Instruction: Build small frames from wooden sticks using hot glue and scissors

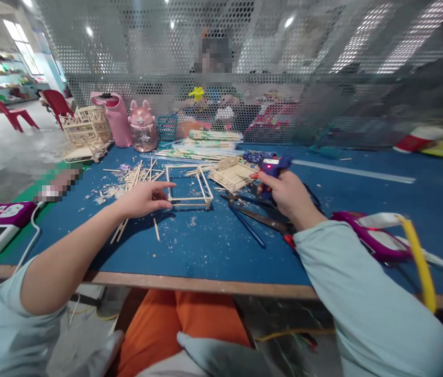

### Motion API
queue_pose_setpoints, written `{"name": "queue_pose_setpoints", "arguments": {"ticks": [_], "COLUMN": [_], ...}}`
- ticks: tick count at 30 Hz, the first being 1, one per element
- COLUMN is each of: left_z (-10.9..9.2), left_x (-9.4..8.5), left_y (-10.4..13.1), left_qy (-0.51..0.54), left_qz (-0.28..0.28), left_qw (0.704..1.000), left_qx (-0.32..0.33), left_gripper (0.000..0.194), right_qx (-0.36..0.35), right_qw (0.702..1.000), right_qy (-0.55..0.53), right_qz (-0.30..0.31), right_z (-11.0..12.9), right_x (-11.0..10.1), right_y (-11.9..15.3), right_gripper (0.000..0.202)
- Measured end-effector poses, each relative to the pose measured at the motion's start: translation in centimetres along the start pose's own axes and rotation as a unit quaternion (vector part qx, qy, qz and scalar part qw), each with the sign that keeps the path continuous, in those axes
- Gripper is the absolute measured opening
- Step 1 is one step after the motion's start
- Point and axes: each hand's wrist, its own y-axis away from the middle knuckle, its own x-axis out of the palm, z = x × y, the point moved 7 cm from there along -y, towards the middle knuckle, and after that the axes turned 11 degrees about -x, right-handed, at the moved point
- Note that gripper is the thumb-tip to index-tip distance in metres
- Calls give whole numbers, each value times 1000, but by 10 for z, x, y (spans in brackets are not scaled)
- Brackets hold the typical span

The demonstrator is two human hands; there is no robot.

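Observation:
My left hand point(141, 200) has its thumb and index finger at the left side of a small box-shaped frame of wooden sticks point(192, 199), gripping it near the front corner. The frame stands on the blue tabletop. My right hand point(290, 196) is closed around a dark blue glue gun point(274, 165) with a red light, held right of the frame. Its nozzle is hard to make out. Between the hands lie blue-handled pliers point(247, 225) and scissors point(263, 217) with red on the handle. Loose sticks point(137, 178) lie beside and under my left hand.
A flat stick panel point(233, 175) lies behind the pliers. Bundled sticks point(213, 144), a pink bottle point(118, 120), a rabbit-eared jar point(143, 128) and a stick model point(88, 131) stand along the back. Purple power strips point(378, 238) with cables flank the work area. A perforated screen rises behind.

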Motion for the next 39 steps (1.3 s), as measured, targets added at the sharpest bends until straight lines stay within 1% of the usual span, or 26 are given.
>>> {"name": "queue_pose_setpoints", "arguments": {"ticks": [2, 4, 6, 8, 10, 11, 13, 14, 15, 16, 19, 21, 24, 27, 31, 34, 39], "left_z": [-4, -7, -8, -9, -12, -14, -23, -29, -37, -45, -67, -74, -75, -69, -63, -66, -71], "left_x": [3, 4, 4, 2, -2, -5, -7, -6, -3, 2, 20, 29, 34, 35, 36, 37, 37], "left_y": [0, -1, 0, 1, 3, 5, 8, 9, 9, 8, -1, -9, -19, -26, -31, -30, -29], "left_qy": [-26, -54, -89, -132, -174, -195, -237, -259, -279, -298, -335, -350, -347, -308, -273, -263, -258], "left_qz": [-13, -34, -57, -89, -135, -163, -211, -223, -222, -211, -136, -91, -56, -52, -74, -87, -96], "left_qw": [1000, 998, 994, 986, 973, 965, 944, 935, 928, 923, 924, 927, 933, 946, 955, 956, 956], "left_qx": [9, 13, 25, 46, 66, 74, 88, 98, 110, 119, 122, 100, 80, 83, 90, 100, 104], "left_gripper": [47, 38, 32, 30, 30, 30, 31, 32, 34, 35, 35, 31, 27, 27, 27, 27, 32], "right_qx": [-3, -7, -19, -58, -109, -126, -129, -124, -119, -119, -127, -130, -136, -134, -136, -144, -147], "right_qw": [1000, 999, 992, 971, 943, 933, 925, 926, 927, 929, 935, 939, 942, 943, 944, 942, 942], "right_qy": [12, 49, 128, 232, 314, 337, 356, 358, 356, 352, 331, 318, 307, 302, 298, 299, 298], "right_qz": [3, 9, 13, 6, -2, -2, 4, 7, 9, 8, 8, 11, 22, 34, 39, 44, 50], "right_z": [-3, -5, -5, 2, 12, 15, 18, 19, 19, 20, 22, 23, 23, 23, 25, 26, 29], "right_x": [0, -1, -4, -8, -9, -8, -5, -3, -2, 0, 3, 4, 4, 5, 5, 6, 8], "right_y": [-1, -1, -2, -2, -1, -1, 0, 0, 0, 1, 3, 4, 5, 6, 5, 5, 7], "right_gripper": [21, 23, 27, 31, 36, 38, 40, 42, 44, 46, 49, 48, 46, 46, 45, 45, 44]}}
